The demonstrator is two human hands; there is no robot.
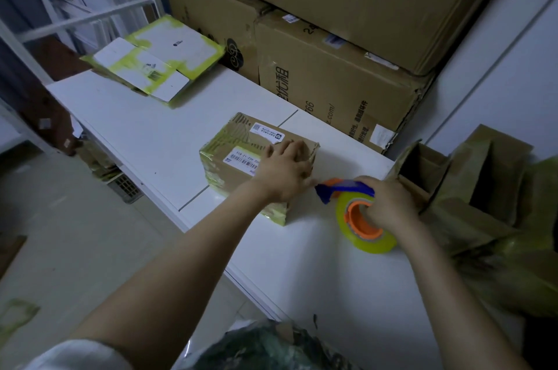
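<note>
Right hand [389, 203] gripping the tape dispenser [370, 241]: fingers curled into the orange core [356, 218], blue cutter [324, 193] pointing at the box [229, 164]. Left hand [285, 171] lies flat on the box's top, fingers straight, pressing down on its right end, not curled round anything. Box sits on the white table [136, 128]. Dispenser is just right of the box, with the cutter tip close to the box's right side near my left thumb. Can't tell whether a tape tail is stuck there yet. Box edges already carry yellow-green tape, and a barcode label [238, 156] sits on top, left of my palm. My read: sealing step, start of a strip, with the box pinned and tape about to go on. Next move needs the tape end tacked on the box's right face, then the roll pulled up and across the top with steady tension. Left hand should hold or smooth behind so the box doesn't skate on the slick table, then I tilt the cutter to tear. Box's right-end flap looks crumpled, so it wants pressing flat before tape crosses it. Around the box: flattened cartons [157, 61] far left, big stacked cartons [332, 76] behind, open carton [428, 167] right, past the dispenser.
</note>
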